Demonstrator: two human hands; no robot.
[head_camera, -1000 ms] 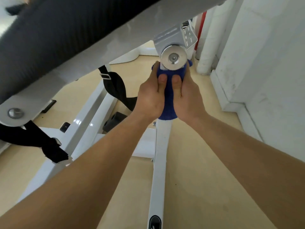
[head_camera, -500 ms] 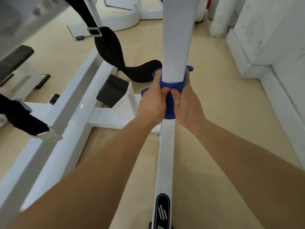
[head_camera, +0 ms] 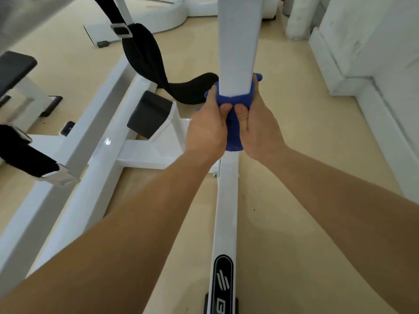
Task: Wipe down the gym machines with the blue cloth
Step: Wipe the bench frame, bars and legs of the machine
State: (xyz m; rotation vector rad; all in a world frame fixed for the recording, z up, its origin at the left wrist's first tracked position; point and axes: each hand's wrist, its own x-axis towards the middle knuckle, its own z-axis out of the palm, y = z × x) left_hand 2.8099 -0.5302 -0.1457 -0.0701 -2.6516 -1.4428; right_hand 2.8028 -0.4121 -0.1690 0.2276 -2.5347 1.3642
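The blue cloth (head_camera: 234, 137) is wrapped around the lower part of a white upright post (head_camera: 238, 46) of the gym machine. My left hand (head_camera: 208, 130) grips the cloth from the left and my right hand (head_camera: 256, 130) grips it from the right, thumbs side by side on the near face. Both sets of fingers curl behind the post, out of sight. Below the hands the post meets a white floor rail (head_camera: 226, 200) with a black logo badge (head_camera: 223, 282).
White frame beams (head_camera: 74, 155) run diagonally at the left, with black straps (head_camera: 145, 57) and metal buckles hanging over them. A black footrest block (head_camera: 147, 116) sits by the joint. A black bench pad (head_camera: 13, 66) is far left. A white wall plinth (head_camera: 362, 71) lines the right over beige floor.
My view has tilted down and the upholstered pad has left the frame. Both hands have slid the cloth down the post from the round metal knob to near the base.
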